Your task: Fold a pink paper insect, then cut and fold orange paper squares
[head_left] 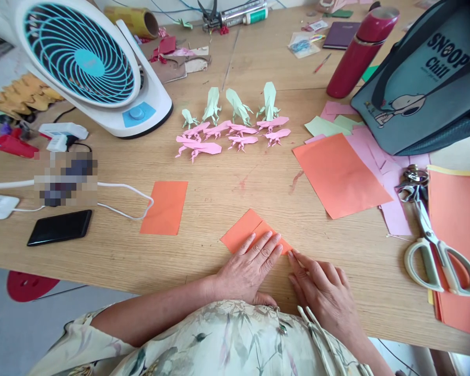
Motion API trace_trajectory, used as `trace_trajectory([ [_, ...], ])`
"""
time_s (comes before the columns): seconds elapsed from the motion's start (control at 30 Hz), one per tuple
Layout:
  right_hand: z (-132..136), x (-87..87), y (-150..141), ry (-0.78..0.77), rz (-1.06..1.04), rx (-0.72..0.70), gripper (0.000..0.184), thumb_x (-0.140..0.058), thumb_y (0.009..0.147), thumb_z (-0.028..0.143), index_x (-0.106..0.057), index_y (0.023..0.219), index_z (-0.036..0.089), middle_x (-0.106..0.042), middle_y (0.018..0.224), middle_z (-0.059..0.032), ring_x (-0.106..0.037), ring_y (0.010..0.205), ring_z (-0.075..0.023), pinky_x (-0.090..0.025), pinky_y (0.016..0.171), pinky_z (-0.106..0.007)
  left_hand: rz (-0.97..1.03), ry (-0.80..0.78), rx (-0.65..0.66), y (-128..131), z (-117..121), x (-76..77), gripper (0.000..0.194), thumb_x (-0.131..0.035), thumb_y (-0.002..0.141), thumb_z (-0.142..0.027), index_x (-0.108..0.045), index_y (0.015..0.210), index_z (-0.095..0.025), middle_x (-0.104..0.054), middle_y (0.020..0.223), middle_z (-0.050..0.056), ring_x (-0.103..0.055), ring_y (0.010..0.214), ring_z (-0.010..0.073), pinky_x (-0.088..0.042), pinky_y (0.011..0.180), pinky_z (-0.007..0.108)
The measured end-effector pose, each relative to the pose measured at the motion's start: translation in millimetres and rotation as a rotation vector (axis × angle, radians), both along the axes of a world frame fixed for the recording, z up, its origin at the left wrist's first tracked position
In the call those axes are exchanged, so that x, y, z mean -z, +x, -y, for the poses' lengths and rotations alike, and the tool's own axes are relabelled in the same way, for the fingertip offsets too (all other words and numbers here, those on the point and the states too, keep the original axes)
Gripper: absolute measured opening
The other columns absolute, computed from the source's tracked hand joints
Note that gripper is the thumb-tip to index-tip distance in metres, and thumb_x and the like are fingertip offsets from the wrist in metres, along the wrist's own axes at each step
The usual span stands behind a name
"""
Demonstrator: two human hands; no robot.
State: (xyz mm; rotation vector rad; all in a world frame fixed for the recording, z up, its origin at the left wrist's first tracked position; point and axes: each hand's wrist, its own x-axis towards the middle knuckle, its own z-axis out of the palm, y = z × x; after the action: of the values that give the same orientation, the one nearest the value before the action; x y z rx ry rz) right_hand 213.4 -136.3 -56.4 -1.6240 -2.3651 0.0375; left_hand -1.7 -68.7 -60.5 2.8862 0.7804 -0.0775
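A folded orange sheet of paper [241,231] lies on the table in front of me, with a crease line across it. My left hand [246,269] rests flat on it, fingers stretched out, covering its lower part. At the sheet's right corner, my right hand [323,292] pinches the paper's edge with its fingertips, the other fingers curled. To the left, a smaller orange rectangle of paper [166,209] lies flat. Beyond my hands stand several pale green folded paper insects [238,107], with several pink ones [203,148] before them.
A larger orange sheet [340,175] overlaps pink paper strips [395,211] on the right. Scissors [431,245] lie on an orange paper stack [460,209]. Behind are a red flask [362,52] and a bag [419,89]. A fan [149,104] and phone [58,228] occupy the left.
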Motion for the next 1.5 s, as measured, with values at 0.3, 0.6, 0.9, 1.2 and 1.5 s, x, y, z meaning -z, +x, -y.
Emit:
trace_trajectory([
  [0.3, 2, 0.6, 1, -0.041, -0.028, 0.018, 0.038, -0.046, 0.099, 0.018, -0.052, 0.136, 0.015, -0.065, 0.126, -0.0114, -0.054, 0.094, -0.0247, -0.041, 0.077, -0.04, -0.001, -0.028, -0.004, -1, -1, 0.3, 0.101, -0.02, 0.089, -0.076, -0.008, 0.155, -0.001, -0.004, 0.164, 0.02, 0.006, 0.152, 0.0327, -0.001, 0.121, 0.048],
  [0.6, -6, -6.3, -1, -0.037, -0.111, -0.001, 0.041, -0.048, 0.096, 0.015, -0.052, 0.137, 0.018, -0.066, 0.12, -0.0114, -0.058, 0.091, -0.0252, -0.044, 0.075, -0.041, 0.045, -0.093, -0.026, -1, -1, -0.7, 0.096, -0.027, 0.091, -0.073, -0.008, 0.156, -0.005, -0.004, 0.164, 0.018, 0.006, 0.152, 0.031, -0.003, 0.121, 0.048],
  [0.9, -69, -3.9, -14, -0.177, -0.447, -0.218, 0.054, -0.035, 0.101, 0.016, -0.023, 0.154, 0.021, -0.06, 0.134, -0.014, -0.056, 0.12, -0.0238, -0.047, 0.098, -0.042, 0.137, -0.269, -0.052, -1, -6, 2.4, 0.101, -0.04, 0.084, -0.078, -0.016, 0.156, -0.011, -0.018, 0.162, 0.019, -0.005, 0.152, 0.0347, -0.015, 0.12, 0.053],
  [1.2, -76, 7.9, -11, -0.186, -0.301, -0.32, 0.054, -0.032, 0.101, 0.012, -0.026, 0.154, 0.02, -0.054, 0.143, -0.0121, -0.045, 0.132, -0.0253, -0.039, 0.102, -0.045, 0.09, -0.16, 0.005, -18, -5, -2.2, 0.1, -0.022, 0.089, -0.077, -0.004, 0.157, -0.007, -0.015, 0.163, 0.016, -0.002, 0.153, 0.0285, 0.002, 0.122, 0.05],
  [1.5, -77, 9.2, -12, -0.172, -0.175, -0.317, 0.058, -0.034, 0.098, 0.009, -0.029, 0.154, 0.021, -0.048, 0.15, -0.0086, -0.045, 0.129, -0.0249, -0.041, 0.099, -0.043, 0.019, -0.106, -0.019, -36, -3, -4.1, 0.097, -0.021, 0.088, -0.077, -0.01, 0.157, -0.009, -0.023, 0.161, 0.016, -0.003, 0.152, 0.0286, -0.004, 0.121, 0.054],
])
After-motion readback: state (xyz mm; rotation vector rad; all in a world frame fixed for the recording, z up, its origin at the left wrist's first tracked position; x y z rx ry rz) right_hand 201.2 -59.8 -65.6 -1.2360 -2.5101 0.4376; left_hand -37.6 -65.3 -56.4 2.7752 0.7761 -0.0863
